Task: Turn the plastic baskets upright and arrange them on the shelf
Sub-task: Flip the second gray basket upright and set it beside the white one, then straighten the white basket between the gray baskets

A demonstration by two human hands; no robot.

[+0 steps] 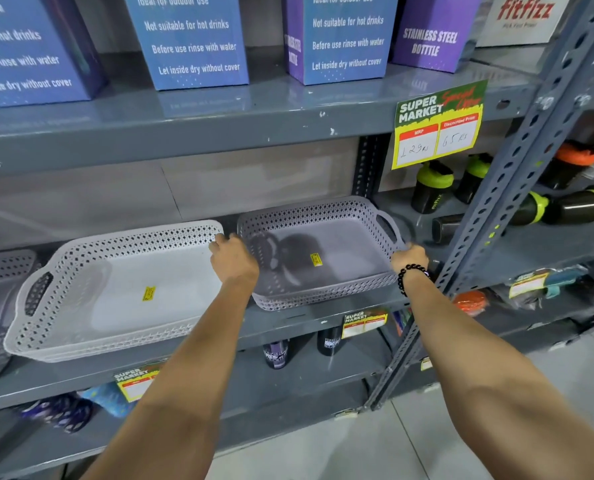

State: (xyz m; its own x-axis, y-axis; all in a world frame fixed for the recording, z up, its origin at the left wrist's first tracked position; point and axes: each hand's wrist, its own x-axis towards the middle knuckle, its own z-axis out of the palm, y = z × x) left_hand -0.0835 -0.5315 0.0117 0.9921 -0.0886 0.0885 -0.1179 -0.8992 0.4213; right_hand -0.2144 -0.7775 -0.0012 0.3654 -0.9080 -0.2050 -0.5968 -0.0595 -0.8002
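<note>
I have both hands on the grey basket [323, 251], one at each short end, and I judge the step is to set it straight on the shelf [288, 323] beside the white basket [115, 289]. To do this well I would keep the two ends level, push it back evenly so its front edge does not hang over the shelf lip, and leave a small gap to the white one so the rims do not lock together. My left hand [235, 259] is closed over the left rim, fingers curled down over the edge, just beside the right end of the white basket; I cannot tell if it touches that one too. My right hand [410, 258], with a bead bracelet [411, 277] on the wrist, grips the right rim just below the handle, fingers bent around it and partly hidden. Both baskets are open side up. It looks like more than one grey basket nested. Further left a third basket [1, 271] is half out of view. Behind to the right stand dark bottles [430, 188] with green caps.
</note>
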